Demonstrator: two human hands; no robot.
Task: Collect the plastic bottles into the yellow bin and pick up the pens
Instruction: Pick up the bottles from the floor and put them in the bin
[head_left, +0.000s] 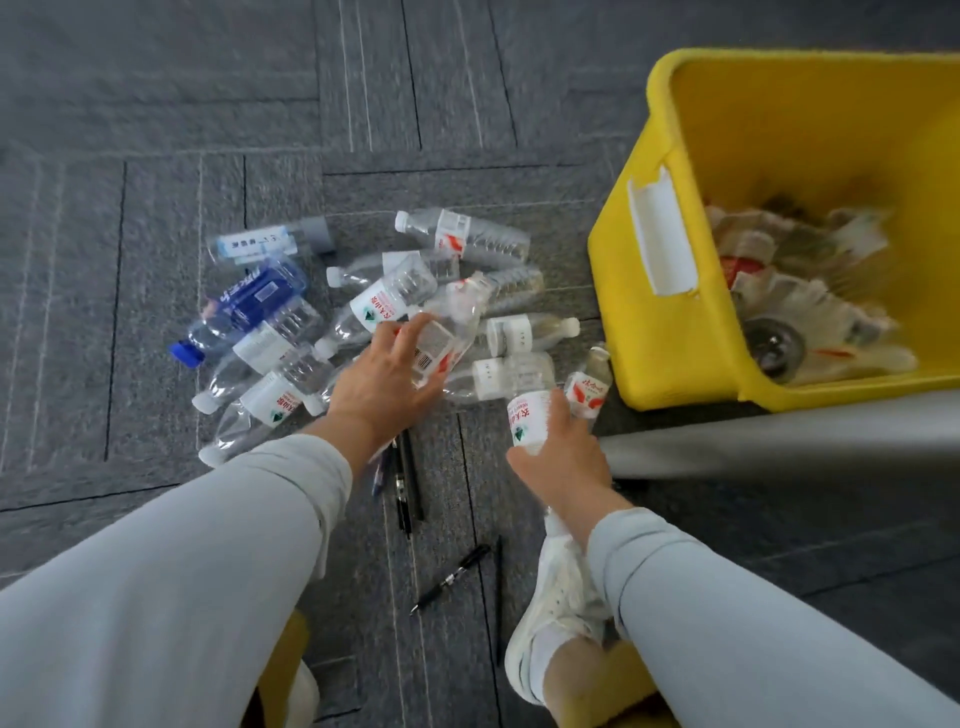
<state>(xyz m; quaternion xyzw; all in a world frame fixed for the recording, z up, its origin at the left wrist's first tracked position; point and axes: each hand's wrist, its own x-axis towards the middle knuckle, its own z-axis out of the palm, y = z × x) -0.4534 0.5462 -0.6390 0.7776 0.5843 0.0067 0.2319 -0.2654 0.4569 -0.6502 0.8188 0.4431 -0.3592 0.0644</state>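
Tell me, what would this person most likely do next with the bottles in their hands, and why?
Probably swing the right hand over to the yellow bin and let go. It already grips bottles, the bin sits just beside it and holds others, while the left hand is only closing on a clear bottle in the pile.

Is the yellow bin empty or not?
Not empty: crushed bottles already lie on the bottom of the yellow bin.
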